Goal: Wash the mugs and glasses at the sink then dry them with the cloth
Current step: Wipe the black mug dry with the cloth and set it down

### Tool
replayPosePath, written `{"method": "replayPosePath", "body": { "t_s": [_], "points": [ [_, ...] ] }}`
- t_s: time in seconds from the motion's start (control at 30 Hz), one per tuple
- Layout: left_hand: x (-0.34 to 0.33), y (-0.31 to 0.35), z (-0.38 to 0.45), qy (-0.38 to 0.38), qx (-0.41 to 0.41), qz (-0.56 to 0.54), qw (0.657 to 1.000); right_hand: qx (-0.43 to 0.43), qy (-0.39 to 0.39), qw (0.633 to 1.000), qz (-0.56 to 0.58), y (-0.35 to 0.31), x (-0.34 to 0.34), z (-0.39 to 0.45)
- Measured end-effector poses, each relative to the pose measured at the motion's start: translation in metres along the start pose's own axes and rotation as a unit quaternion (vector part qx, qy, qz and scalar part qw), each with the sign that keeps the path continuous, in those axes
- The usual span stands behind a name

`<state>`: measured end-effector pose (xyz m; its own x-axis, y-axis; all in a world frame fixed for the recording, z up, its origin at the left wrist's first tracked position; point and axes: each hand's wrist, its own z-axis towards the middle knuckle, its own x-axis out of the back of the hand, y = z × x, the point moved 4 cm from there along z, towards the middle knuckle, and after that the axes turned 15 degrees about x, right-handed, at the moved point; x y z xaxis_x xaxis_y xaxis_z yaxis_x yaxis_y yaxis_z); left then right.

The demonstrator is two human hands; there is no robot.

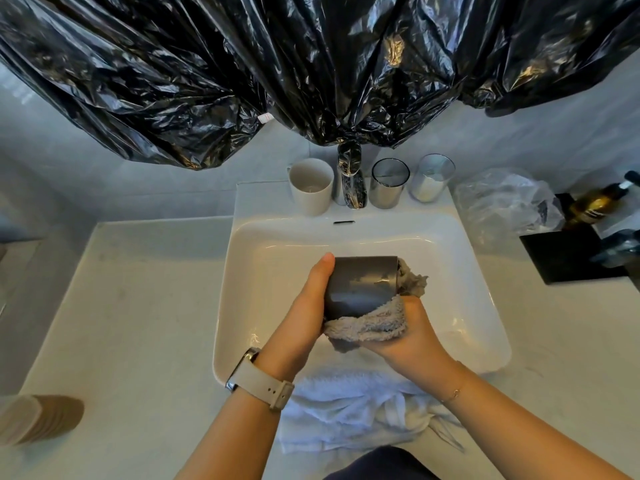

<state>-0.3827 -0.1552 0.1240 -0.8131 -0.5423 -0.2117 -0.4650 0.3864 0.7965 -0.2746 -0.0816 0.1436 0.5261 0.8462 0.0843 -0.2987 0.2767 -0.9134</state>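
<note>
Over the white sink my left hand grips a dark grey mug lying on its side, mouth to the right. My right hand holds a grey cloth wrapped under the mug, and part of the cloth is stuffed into its mouth. Behind the basin stand a white mug, a dark-rimmed glass and a clear glass, either side of the chrome tap.
A white towel lies over the sink's front edge. Black plastic sheeting hangs above the tap. At the right are a crumpled clear bag, a black tray and an amber bottle. A tan stack sits front left on the counter.
</note>
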Motion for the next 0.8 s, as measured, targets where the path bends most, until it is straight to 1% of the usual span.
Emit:
{"method": "replayPosePath", "body": {
  "t_s": [0.07, 0.1, 0.13, 0.2, 0.23, 0.27, 0.3, 0.33, 0.4, 0.43, 0.47, 0.5, 0.53, 0.6, 0.63, 0.67, 0.7, 0.73, 0.8],
  "points": [
    [0.004, 0.002, -0.003, 0.062, -0.115, 0.034, 0.991, -0.05, 0.017, 0.998, 0.037, 0.001, 0.0, 0.003],
    [0.007, 0.0, -0.003, 0.071, -0.153, 0.053, 0.984, -0.086, 0.031, 0.994, 0.065, 0.002, 0.0, 0.005],
    [0.007, 0.001, -0.005, 0.071, -0.176, 0.076, 0.979, -0.126, 0.044, 0.985, 0.106, 0.003, 0.001, 0.008],
    [0.006, 0.001, -0.006, 0.071, -0.208, 0.149, 0.964, -0.219, 0.064, 0.947, 0.228, 0.007, 0.003, 0.01],
    [0.006, -0.001, -0.005, 0.068, -0.211, 0.19, 0.956, -0.256, 0.077, 0.923, 0.276, 0.008, 0.005, 0.011],
    [0.005, -0.002, -0.004, 0.061, -0.206, 0.21, 0.954, -0.274, 0.087, 0.912, 0.292, 0.009, 0.008, 0.011],
    [0.004, -0.002, -0.005, 0.049, -0.197, 0.211, 0.956, -0.273, 0.092, 0.915, 0.283, 0.008, 0.01, 0.01],
    [0.003, -0.003, -0.005, 0.036, -0.183, 0.2, 0.962, -0.248, 0.085, 0.933, 0.248, 0.008, 0.01, 0.008],
    [0.003, -0.002, -0.004, 0.012, -0.128, 0.142, 0.982, -0.156, 0.045, 0.981, 0.11, 0.003, 0.01, 0.003],
    [0.004, -0.001, -0.002, 0.003, -0.085, 0.11, 0.99, -0.106, 0.021, 0.993, 0.045, 0.001, 0.008, 0.0],
    [0.004, -0.001, 0.0, -0.009, -0.042, 0.082, 0.996, -0.062, 0.006, 0.998, 0.006, 0.002, 0.006, -0.004],
    [0.004, -0.001, 0.0, -0.016, -0.006, 0.064, 0.998, -0.028, 0.002, 1.0, -0.005, 0.001, 0.004, -0.007],
    [0.003, -0.001, 0.001, -0.01, 0.009, 0.065, 0.998, -0.006, 0.0, 1.0, -0.002, 0.0, 0.003, -0.01],
    [0.001, -0.001, 0.001, 0.03, -0.016, 0.075, 0.997, -0.005, 0.007, 1.0, 0.004, -0.001, 0.0, -0.013],
    [0.001, -0.002, -0.001, 0.045, -0.039, 0.073, 0.996, -0.028, 0.015, 0.999, 0.004, 0.0, -0.001, -0.013],
    [-0.001, -0.005, -0.002, 0.052, -0.065, 0.072, 0.994, -0.077, 0.034, 0.996, 0.008, 0.004, 0.0, -0.013],
    [-0.003, -0.007, -0.004, 0.06, -0.097, 0.083, 0.99, -0.15, 0.06, 0.986, 0.034, 0.007, 0.002, -0.012],
    [-0.004, -0.01, -0.006, 0.071, -0.13, 0.106, 0.983, -0.218, 0.083, 0.968, 0.098, 0.01, 0.004, -0.011],
    [-0.003, -0.015, -0.006, 0.097, -0.18, 0.195, 0.959, -0.3, 0.122, 0.911, 0.256, 0.014, 0.007, -0.007]
  ]
}}
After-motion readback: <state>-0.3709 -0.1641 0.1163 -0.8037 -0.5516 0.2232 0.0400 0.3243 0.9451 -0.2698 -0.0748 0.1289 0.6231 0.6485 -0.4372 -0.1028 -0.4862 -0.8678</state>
